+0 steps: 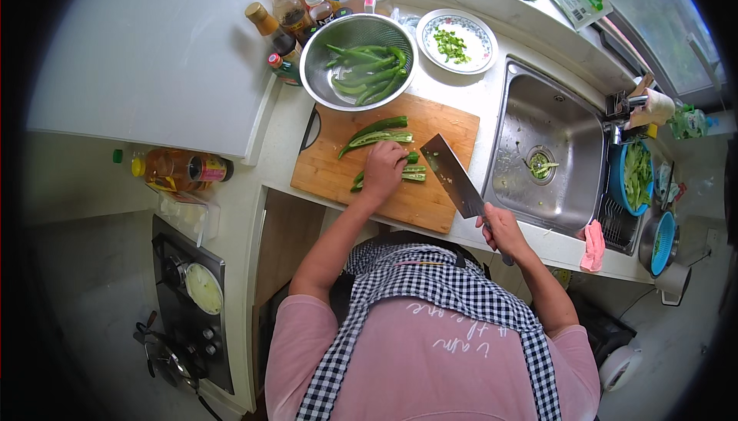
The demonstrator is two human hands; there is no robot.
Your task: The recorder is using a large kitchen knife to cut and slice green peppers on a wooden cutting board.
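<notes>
My left hand (385,170) rests on green chili peppers on the wooden cutting board (328,177), its fingertips at a green pepper piece (411,158). Split pepper lengths (414,173) show their seeds beside and below the fingers. Above the hand lie a split pepper (383,138) and a green pepper (383,126). My right hand (501,228) grips the handle of a cleaver (452,176) at the board's right edge, its broad blade slanting up and left over the board with small bits stuck to it.
A steel colander (309,83) with whole green peppers overlaps the board's top edge. Chopped green pieces lie on a patterned plate (489,57). Bottles (288,11) crowd the back left. Right of the board is a steel sink (519,132), with a pink cloth (592,246) at its front edge.
</notes>
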